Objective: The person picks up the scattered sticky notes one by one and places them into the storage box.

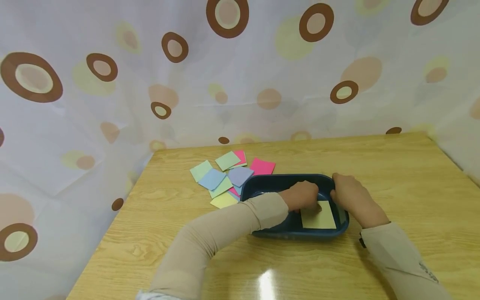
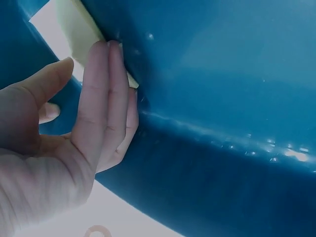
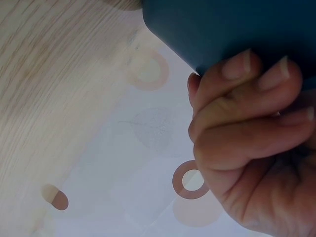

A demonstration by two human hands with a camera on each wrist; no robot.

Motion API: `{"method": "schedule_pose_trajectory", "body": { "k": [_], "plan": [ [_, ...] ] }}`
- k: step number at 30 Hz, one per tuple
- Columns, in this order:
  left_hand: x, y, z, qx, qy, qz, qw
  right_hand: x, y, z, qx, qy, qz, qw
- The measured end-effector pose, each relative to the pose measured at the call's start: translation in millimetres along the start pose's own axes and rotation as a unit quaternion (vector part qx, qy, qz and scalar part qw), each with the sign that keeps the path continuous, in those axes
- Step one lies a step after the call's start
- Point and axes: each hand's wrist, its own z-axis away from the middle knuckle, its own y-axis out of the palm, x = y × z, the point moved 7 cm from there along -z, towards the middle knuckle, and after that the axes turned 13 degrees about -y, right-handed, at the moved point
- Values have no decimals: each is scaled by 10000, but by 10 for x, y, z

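A dark blue plastic tub (image 1: pixel 285 234) sits on the table, with a pale yellow sticky note (image 1: pixel 320 218) lying flat at the right end of its floor. My left hand (image 1: pixel 303 195) reaches down into the tub and touches this note. In the left wrist view the left hand's fingers (image 2: pixel 94 98) are fairly straight over the note (image 2: pixel 74 29), thumb apart from them. At the tub's far right corner, my right hand (image 1: pixel 350 196) grips the rim. The right wrist view shows the right hand's fingers (image 3: pixel 242 108) curled against the tub wall (image 3: pixel 207 29).
Left of and behind the tub, several loose sticky notes overlap on the table: green (image 1: pixel 227 161), pink (image 1: pixel 263 166), blue (image 1: pixel 212 179), purple (image 1: pixel 240 176) and yellow (image 1: pixel 224 201). A white curtain with circles (image 1: pixel 240 83) hangs behind the wooden table (image 1: pixel 150 233).
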Motion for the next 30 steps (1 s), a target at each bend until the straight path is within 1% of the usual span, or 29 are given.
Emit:
{"method": "schedule_pose_trajectory", "body": {
  "k": [3,6,8,10,12,14,16,17,19,22,24,25,27,30],
  "plan": [
    [45,-24,28,-72,-7,-90,9999,26,27,-17,19,-28,-24,10000],
    [79,-87,80,-195,137,-155,9996,39,22,-14,-39,-70,-18,10000],
    [119,-160,122,-266,299,-85,9992,36,15,-5,-68,-89,1,9999],
    [206,-270,165,-377,462,86,9982,30,17,2,-64,-59,29,10000],
    [361,-409,199,-531,617,365,9960,29,23,1,-60,-64,53,9999],
    [590,-552,215,-808,744,625,9920,37,34,-7,-39,-65,66,9999],
    [882,-663,197,-1080,710,954,9870,40,41,-10,-35,-81,62,9999],
    [1042,-702,178,-1197,637,1137,9842,38,40,-9,-42,-96,70,9999],
    [1396,-755,111,-1510,392,1464,9768,35,45,-6,-35,-88,68,9999],
    [1939,-762,-7,-1819,-177,1965,9633,43,48,-3,-50,-107,73,9999],
    [2240,-736,-99,-2043,-442,2130,9544,52,48,-3,-59,-125,80,9999],
    [2361,-715,-147,-2105,-542,2151,9521,56,48,-5,-59,-136,81,9999],
    [2542,-645,-254,-2086,-637,2082,9535,63,47,-8,-59,-163,96,9998],
    [2687,-525,-428,-1885,-641,1751,9642,71,42,-13,-90,-209,117,9997]
  ]
}}
